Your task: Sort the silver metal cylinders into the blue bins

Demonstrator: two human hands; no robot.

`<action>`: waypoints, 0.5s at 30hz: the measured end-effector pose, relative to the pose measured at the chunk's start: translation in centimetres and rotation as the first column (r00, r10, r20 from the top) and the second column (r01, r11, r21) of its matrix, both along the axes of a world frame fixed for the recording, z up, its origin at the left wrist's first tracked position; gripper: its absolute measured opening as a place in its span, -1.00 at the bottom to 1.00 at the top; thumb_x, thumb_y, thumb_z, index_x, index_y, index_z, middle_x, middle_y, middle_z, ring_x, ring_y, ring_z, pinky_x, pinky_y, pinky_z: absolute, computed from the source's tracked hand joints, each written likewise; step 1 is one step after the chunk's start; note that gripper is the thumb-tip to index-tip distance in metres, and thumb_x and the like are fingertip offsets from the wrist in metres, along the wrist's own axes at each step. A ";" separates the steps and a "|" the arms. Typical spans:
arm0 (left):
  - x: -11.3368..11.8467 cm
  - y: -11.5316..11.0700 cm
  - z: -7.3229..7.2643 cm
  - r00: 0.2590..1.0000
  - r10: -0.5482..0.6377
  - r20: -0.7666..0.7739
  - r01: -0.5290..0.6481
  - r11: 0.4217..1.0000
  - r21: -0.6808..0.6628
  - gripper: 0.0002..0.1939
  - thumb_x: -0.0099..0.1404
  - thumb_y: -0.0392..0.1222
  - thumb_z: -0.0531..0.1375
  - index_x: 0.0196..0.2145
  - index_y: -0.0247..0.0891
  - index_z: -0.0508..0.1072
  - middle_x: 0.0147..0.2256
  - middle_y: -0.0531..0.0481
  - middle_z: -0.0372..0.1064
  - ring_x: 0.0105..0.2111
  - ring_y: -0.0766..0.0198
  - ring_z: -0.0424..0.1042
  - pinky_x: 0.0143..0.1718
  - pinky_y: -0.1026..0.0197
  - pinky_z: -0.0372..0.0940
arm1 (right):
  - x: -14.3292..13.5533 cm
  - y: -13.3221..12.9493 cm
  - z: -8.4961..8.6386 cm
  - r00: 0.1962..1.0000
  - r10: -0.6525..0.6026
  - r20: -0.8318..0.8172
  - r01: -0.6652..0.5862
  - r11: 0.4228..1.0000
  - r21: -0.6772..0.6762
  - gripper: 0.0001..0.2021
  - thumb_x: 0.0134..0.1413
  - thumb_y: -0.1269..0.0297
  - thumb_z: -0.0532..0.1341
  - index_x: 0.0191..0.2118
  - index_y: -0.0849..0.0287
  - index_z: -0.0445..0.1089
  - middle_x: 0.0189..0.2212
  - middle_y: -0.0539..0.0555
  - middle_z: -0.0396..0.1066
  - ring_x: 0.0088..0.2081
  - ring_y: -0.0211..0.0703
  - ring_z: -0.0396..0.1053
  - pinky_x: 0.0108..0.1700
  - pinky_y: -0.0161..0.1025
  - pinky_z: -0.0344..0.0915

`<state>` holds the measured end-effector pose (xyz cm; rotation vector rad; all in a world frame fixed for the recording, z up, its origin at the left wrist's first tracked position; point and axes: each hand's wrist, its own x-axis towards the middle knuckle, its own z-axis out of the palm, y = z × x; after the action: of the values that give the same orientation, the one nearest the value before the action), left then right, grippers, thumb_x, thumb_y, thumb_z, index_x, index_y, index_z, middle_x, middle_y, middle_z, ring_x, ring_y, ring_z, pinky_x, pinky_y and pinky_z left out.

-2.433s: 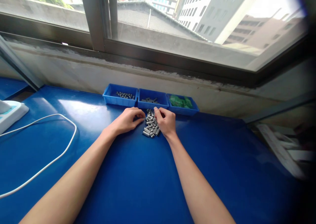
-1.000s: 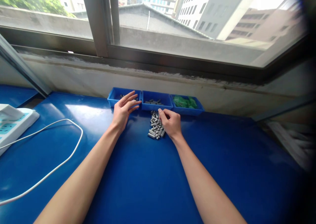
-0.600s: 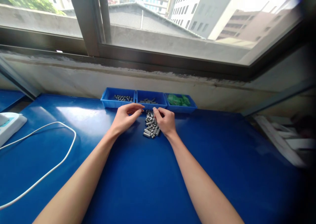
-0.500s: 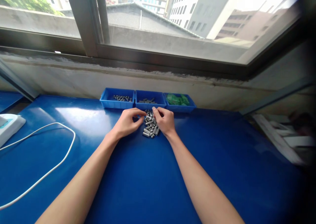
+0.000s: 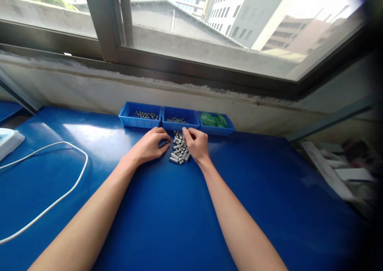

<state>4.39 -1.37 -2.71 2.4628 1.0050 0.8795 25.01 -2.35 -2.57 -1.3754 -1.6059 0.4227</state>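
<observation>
A pile of small silvery metal parts (image 5: 178, 154), some of them short cylinders, lies on the blue table between my hands. My left hand (image 5: 152, 144) is at the pile's left edge, thumb and forefinger closed on a small metal piece (image 5: 168, 142) too small to identify exactly. Close against the right side of the pile is my right hand (image 5: 197, 144), its thumb and fingers pinched together. Whatever it may hold is hidden by the fingers.
Behind the pile stand three joined blue bins: the left bin (image 5: 139, 122) has small screw-like parts, the middle bin (image 5: 181, 124) grey metal pieces, the right one green pieces (image 5: 213, 119). A white cable (image 5: 80, 175) and white device (image 5: 10, 142) lie at left. A window is beyond.
My left hand has drawn slightly left from the pile, and a small metal piece now shows at its fingertips. My right hand stays pinched by the pile. The camera view has shifted a little.
</observation>
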 end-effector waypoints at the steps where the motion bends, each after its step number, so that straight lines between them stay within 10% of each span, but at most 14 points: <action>1: 0.0 0.1 -0.1 1.000 0.008 0.006 -0.008 1.000 -0.004 -0.84 0.32 -0.28 0.21 -0.19 -0.27 0.59 -0.15 -0.15 0.51 -0.10 0.04 0.45 -0.01 0.02 0.34 | 0.0 0.0 0.0 1.000 0.001 -0.003 -0.001 1.000 -0.001 -0.52 0.29 0.01 0.16 -0.62 0.13 0.29 -0.69 -0.07 0.19 -0.58 -0.27 0.12 -0.43 -0.22 0.00; 7: 0.2 0.4 0.3 0.939 0.092 0.331 -0.012 0.971 -0.237 -0.88 0.34 -0.18 0.26 -0.22 -0.26 0.55 -0.23 -0.09 0.54 -0.24 0.18 0.49 -0.16 0.15 0.37 | 0.1 0.1 -0.1 1.000 0.007 -0.005 -0.007 1.000 0.006 -0.52 0.29 0.02 0.18 -0.62 0.14 0.28 -0.69 -0.07 0.20 -0.58 -0.28 0.14 -0.42 -0.23 0.01; 15: 0.3 1.0 1.4 0.437 0.431 0.789 0.313 0.750 -0.583 -0.64 0.12 -0.05 0.49 -0.21 -0.32 0.62 -0.34 -0.02 0.52 -0.36 0.40 0.46 -0.23 0.35 0.36 | 0.1 0.1 0.0 1.000 0.006 -0.004 -0.006 1.000 0.002 -0.52 0.29 0.01 0.18 -0.62 0.14 0.29 -0.68 -0.06 0.25 -0.57 -0.27 0.17 -0.43 -0.22 0.01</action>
<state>4.69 -0.39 -1.36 0.9960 0.7507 1.3374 25.09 -2.27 -2.52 -1.3679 -1.6070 0.4273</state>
